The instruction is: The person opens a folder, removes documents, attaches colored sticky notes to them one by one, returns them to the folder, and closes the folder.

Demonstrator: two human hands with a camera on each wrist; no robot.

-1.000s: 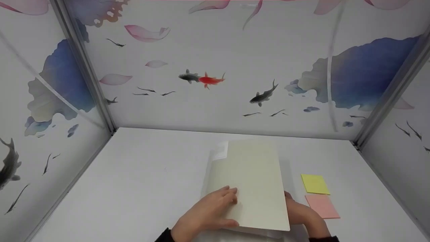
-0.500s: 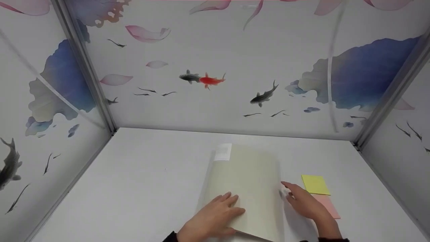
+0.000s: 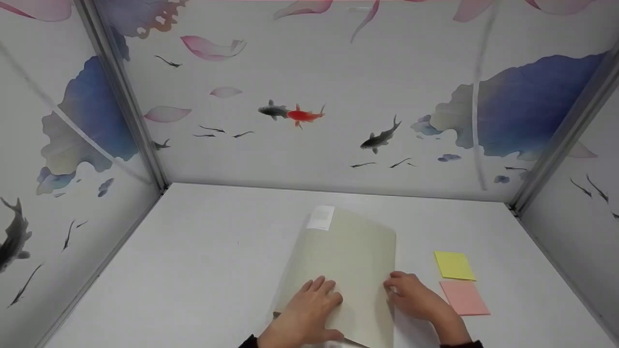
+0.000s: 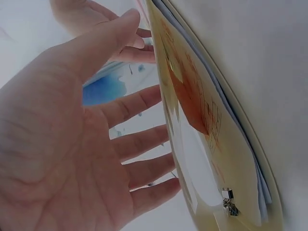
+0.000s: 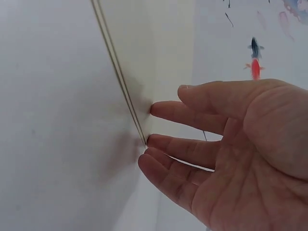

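A cream file folder lies closed on the table, its cover bowed upward and a white label at its far left corner. In the left wrist view, its near end gapes, showing papers and a small metal clip inside. My left hand rests on the cover with fingers spread and straight. At the folder's right edge, the fingertips of my right hand touch the side; the right wrist view shows the thumb held away from the fingers, which are nearly straight.
Right of the folder lie a yellow sticky-note pad and a pink sticky-note pad. Printed panels with fish and petals wall in the white table at the back and sides.
The folder's cover has come down, uncovering the white label. My right hand came out from behind the cover, swung right, then returned to the folder's right edge. The folder shifted slightly left.
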